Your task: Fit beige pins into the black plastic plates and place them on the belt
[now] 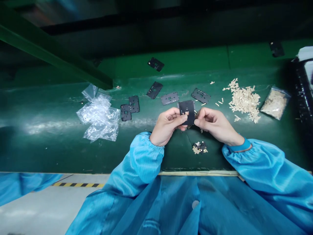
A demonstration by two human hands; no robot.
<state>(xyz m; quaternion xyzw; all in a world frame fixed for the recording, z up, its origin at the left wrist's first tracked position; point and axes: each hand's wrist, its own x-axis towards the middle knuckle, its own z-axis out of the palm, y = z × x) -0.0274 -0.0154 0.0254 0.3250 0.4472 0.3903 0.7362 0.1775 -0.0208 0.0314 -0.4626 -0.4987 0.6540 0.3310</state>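
My left hand [168, 125] grips a thin black plastic plate [187, 109] with small cut-outs, its thumb across the front face and its fingers behind. At the plate's right edge, my right hand [214, 125] is closed in a pinch. Whatever lies between those fingertips is too small or hidden to make out. Just beyond the hands lie a grey-black plate [169, 98] and another black plate [201, 96]. Nearer my body is a small heap of black and cream bits [200, 148].
Cream-coloured small strips [245, 101] form a loose pile on the right, beside a clear bag of similar pieces [275, 102]. Crumpled clear plastic bags [100, 114] lie left, near stacked black plates [130, 108]. A green beam [61, 54] slants above the green bench [137, 153].
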